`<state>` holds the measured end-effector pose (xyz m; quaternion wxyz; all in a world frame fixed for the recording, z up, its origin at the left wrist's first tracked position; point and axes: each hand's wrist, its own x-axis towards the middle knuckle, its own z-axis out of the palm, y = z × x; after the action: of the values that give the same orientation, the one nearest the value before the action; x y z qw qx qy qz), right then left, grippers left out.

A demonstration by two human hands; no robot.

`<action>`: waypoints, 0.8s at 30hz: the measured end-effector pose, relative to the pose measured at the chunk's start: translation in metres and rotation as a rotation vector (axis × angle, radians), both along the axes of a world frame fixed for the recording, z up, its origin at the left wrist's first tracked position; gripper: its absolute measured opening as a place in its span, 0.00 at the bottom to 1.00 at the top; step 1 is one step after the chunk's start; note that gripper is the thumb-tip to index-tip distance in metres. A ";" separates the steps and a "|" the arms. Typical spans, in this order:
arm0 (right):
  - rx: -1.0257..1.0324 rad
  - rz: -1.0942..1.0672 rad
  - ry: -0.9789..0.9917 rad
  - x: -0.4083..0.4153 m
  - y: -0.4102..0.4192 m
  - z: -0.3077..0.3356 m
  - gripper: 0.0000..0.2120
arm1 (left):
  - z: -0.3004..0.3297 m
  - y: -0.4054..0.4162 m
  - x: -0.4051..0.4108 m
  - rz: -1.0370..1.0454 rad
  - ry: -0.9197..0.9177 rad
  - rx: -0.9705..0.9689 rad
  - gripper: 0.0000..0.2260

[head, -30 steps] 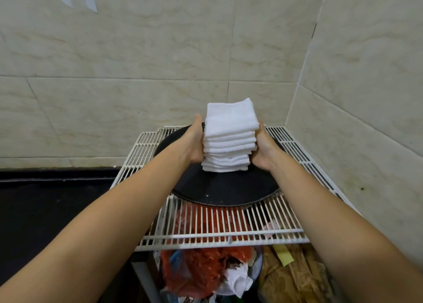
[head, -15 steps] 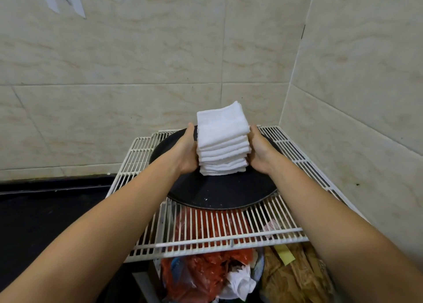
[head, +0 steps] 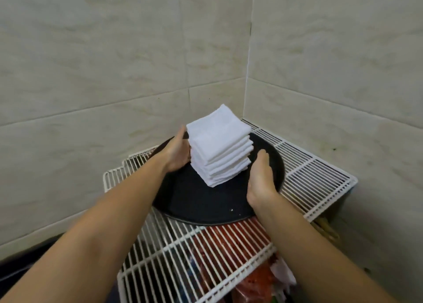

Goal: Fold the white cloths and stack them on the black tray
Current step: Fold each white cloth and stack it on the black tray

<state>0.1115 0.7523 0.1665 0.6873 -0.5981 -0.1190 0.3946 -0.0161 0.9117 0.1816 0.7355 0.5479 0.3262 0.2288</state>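
The stack of white cloths (head: pixel 219 145) on the black tray (head: pixel 194 202) sits between straight fingers (head: pixel 180 134) of the left hand (head: pixel 177 152) and right hand (head: pixel 261 176).

Pretty tight spot tbh. The wire rack (head: pixel 315 174) sat jammed into the corner, tiled walls (head: pixel 332 73) blocking its back and right edges. The black tray (head: pixel 201 204) hogged most of it, with the cloth stack (head: pixel 220 147) in the middle. Open tray showed at the near rim, bare rack toward the front and right edges.
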 end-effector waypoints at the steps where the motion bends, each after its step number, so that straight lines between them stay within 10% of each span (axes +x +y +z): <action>1: 0.007 -0.023 -0.014 -0.009 0.001 0.000 0.27 | -0.001 0.005 -0.001 -0.029 -0.004 -0.004 0.28; 11: -0.025 -0.399 -0.050 -0.053 0.057 0.022 0.27 | 0.003 0.021 -0.001 -0.281 0.015 0.021 0.24; 24: -0.109 -0.340 -0.060 -0.035 0.075 0.018 0.29 | 0.001 0.024 -0.005 -0.295 -0.122 -0.085 0.33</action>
<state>0.0770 0.8270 0.1844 0.7067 -0.6576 -0.0151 0.2607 -0.0208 0.9360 0.1825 0.8021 0.5433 0.2063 0.1374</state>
